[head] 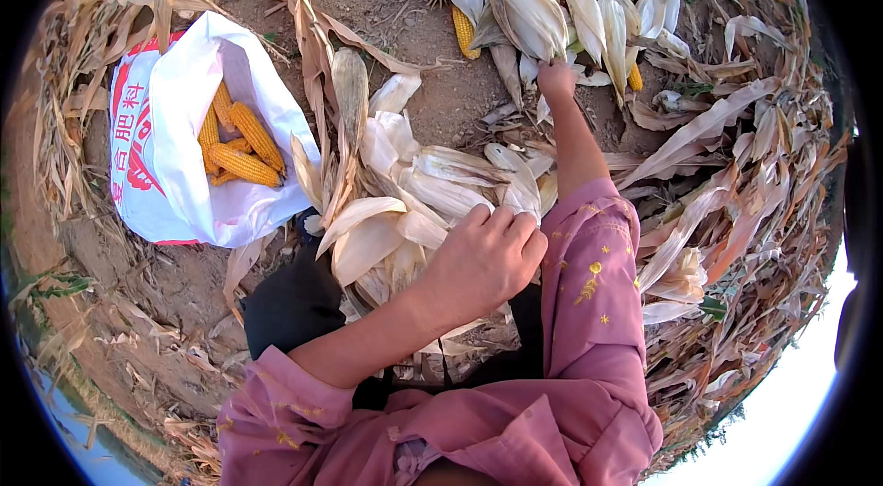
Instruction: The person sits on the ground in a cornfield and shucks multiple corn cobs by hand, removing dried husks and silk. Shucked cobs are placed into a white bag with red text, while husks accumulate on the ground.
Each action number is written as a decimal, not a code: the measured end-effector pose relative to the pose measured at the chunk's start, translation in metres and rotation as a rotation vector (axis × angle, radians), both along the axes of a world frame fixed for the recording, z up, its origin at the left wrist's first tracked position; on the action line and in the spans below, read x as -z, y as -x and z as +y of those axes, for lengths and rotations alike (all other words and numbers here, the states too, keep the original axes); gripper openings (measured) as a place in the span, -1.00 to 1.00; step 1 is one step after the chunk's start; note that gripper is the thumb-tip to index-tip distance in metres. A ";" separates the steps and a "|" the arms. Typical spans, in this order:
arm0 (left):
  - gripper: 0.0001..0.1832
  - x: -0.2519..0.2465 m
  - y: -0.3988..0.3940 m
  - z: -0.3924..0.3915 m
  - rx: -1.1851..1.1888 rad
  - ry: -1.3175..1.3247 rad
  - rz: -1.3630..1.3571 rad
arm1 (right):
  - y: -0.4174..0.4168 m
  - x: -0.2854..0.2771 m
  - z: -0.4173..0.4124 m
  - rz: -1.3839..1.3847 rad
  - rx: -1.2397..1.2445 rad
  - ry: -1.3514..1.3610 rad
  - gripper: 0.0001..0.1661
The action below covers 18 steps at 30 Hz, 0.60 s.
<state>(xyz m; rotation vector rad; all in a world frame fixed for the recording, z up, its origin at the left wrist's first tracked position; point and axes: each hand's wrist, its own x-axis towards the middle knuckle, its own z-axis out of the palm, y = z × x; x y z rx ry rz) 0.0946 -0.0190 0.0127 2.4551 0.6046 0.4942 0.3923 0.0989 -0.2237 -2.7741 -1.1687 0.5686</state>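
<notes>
My right hand (pixel 557 80) reaches forward to the pile, its fingers closed around the lower end of a corn ear in pale dry husk (pixel 528 10). Closer to my body, my left hand (pixel 486 255) is curled with the knuckles up, over loose stripped husks (pixel 441 193). Its palm side is hidden, so whether it holds anything does not show. More unhusked corn ears (pixel 586 10) lie heaped around my right hand. A yellow cob (pixel 464 33) shows bare at the pile's left edge.
At the left stands an open white woven sack (pixel 181 141) with red printing, holding several bare yellow cobs (pixel 255 134). Dry corn stalks and leaves (pixel 745 210) cover the ground on the right. Bare soil (pixel 428 86) lies between sack and pile. My dark-clothed knee (pixel 293 300) is below the sack.
</notes>
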 end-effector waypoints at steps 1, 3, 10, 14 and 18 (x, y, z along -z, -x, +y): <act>-0.84 0.001 0.000 0.000 -0.007 -0.007 0.010 | 0.004 -0.003 -0.004 -0.040 -0.066 -0.023 -0.60; -0.85 0.002 0.001 0.000 -0.024 -0.021 0.010 | 0.013 -0.017 -0.009 -0.062 -0.137 -0.061 -0.60; -0.90 -0.003 0.008 0.011 -0.089 -0.009 -0.015 | 0.048 -0.159 -0.020 -0.278 -0.534 -0.312 -0.83; -0.80 -0.012 0.014 0.019 -0.146 0.087 -0.080 | 0.077 -0.251 -0.056 -0.143 -0.723 -0.408 -0.84; -0.57 -0.016 0.015 0.019 -0.270 0.220 -0.256 | 0.102 -0.333 -0.095 0.075 -0.911 -0.327 -0.83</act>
